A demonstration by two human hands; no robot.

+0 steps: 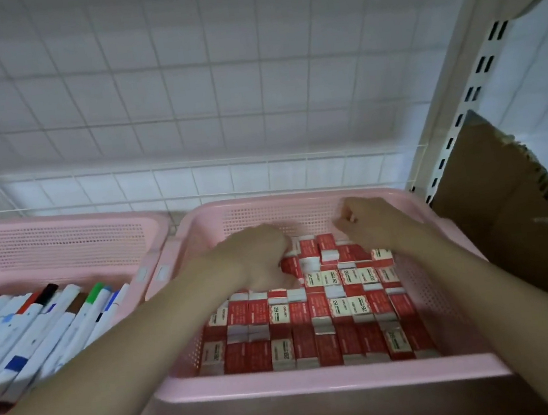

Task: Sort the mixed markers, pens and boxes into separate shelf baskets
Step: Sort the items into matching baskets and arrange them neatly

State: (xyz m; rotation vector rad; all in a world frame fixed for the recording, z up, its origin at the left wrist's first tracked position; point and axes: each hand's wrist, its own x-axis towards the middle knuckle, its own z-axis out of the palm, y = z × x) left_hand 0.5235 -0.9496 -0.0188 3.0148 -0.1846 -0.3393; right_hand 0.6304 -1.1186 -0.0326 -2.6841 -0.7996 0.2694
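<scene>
Both hands [261, 253] curled fingers [346, 219] over red boxes [317, 319] beneath them; grip unclear, best pressing rows flush.

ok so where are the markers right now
In the head view, the markers lie in the left pink basket, beside the right basket of red boxes where both hands work.

- Right pink basket [321, 382]: floor packed with red-and-white boxes [318, 322]; open from above, bare only along the far wall.
- Left pink basket [63, 247]: markers [38, 326] fill the near part; far part free.
- Cardboard carton [508, 213] stands just beside the right basket's right rim.
- Wire grid panel [183, 97] closes the rear.
</scene>
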